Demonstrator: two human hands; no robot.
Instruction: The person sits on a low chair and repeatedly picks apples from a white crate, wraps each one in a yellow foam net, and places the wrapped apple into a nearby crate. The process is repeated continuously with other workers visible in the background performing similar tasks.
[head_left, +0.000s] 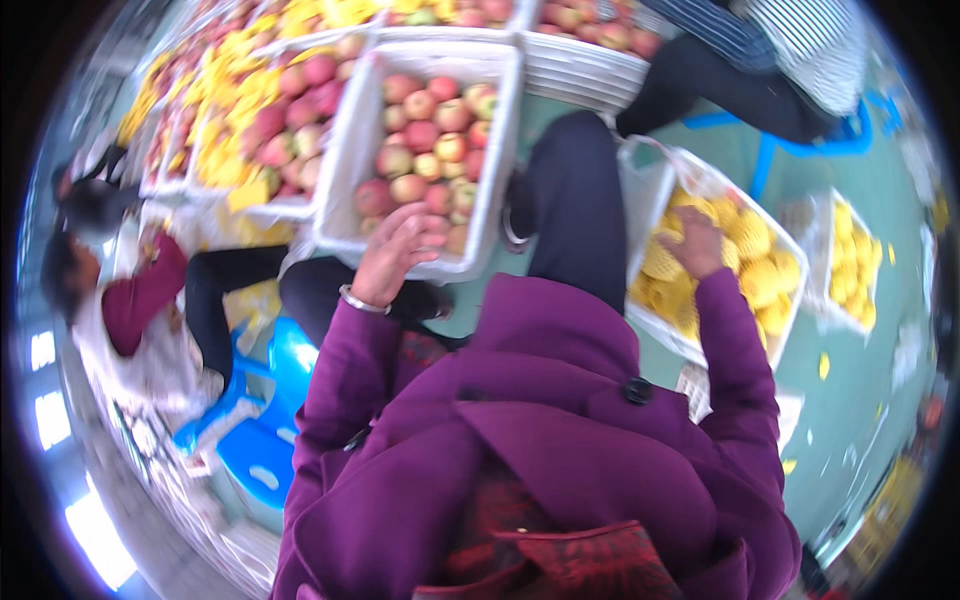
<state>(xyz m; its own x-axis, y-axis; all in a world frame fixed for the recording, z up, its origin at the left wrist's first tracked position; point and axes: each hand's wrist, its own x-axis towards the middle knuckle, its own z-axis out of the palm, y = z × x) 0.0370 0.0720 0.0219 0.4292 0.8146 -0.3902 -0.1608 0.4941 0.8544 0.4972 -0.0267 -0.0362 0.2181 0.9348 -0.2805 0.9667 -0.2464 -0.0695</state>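
My left hand (394, 255), with a silver bangle at the wrist, hovers over the near left corner of a white crate (491, 187) of red and yellow apples (421, 136). Its fingers are spread a little and nothing shows in them. My right hand (697, 241) is over a second white crate (789, 319) on the right, at the fruit in yellow foam nets (757, 281). Its fingers are apart; whether the palm touches or holds a netted fruit cannot be told.
More crates with apples (304, 105) and yellow foam nets (232, 97) stand at the upper left. A smaller crate of netted fruit (853, 262) is at the far right. Co-workers sit at the left and upper right. A blue plastic chair (259, 442) stands at the lower left.
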